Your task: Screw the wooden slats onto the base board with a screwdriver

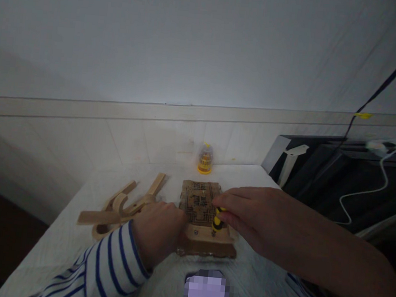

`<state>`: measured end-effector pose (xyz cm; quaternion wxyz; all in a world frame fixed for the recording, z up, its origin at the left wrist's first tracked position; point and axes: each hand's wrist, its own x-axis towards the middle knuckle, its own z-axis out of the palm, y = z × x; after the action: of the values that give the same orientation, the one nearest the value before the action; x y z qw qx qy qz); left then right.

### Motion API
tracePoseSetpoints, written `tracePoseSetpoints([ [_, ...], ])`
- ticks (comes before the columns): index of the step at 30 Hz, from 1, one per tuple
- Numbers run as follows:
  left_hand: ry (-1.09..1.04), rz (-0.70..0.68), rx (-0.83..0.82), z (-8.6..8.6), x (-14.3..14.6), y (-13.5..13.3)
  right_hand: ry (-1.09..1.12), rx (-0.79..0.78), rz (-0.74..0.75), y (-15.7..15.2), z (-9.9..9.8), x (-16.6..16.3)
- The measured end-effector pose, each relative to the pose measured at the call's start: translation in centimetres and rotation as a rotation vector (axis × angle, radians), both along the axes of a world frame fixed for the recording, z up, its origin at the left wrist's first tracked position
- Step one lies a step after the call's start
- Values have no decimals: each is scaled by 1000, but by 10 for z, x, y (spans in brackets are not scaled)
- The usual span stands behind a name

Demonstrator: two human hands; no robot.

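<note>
A flat wooden board [198, 200] with a cut-out pattern lies in the middle of the white table [67, 229]. A plain wooden block [199, 233] sits across its near end. My left hand [158, 231], in a blue-and-white striped sleeve, rests closed against the left side of that block. My right hand [247, 214] reaches in from the right and pinches a small yellow-and-black screwdriver [217, 219], held upright with its tip on the block.
Loose curved wooden parts [122, 206] lie to the left of the board. A small yellow-based domed container [205, 159] stands at the table's far edge by the tiled wall. Dark furniture [324, 179] with a white cable [369, 190] is at the right.
</note>
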<state>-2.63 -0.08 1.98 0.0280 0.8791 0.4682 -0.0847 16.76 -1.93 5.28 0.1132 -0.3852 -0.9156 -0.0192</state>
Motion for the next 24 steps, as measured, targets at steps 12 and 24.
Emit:
tracePoseSetpoints([
  [12,10,-41,4,0,-1,-1,-11,-30,-18,0,1,-1],
  [24,-494,-68,62,-1,15,-2,-7,-110,-59,0,1,-3],
])
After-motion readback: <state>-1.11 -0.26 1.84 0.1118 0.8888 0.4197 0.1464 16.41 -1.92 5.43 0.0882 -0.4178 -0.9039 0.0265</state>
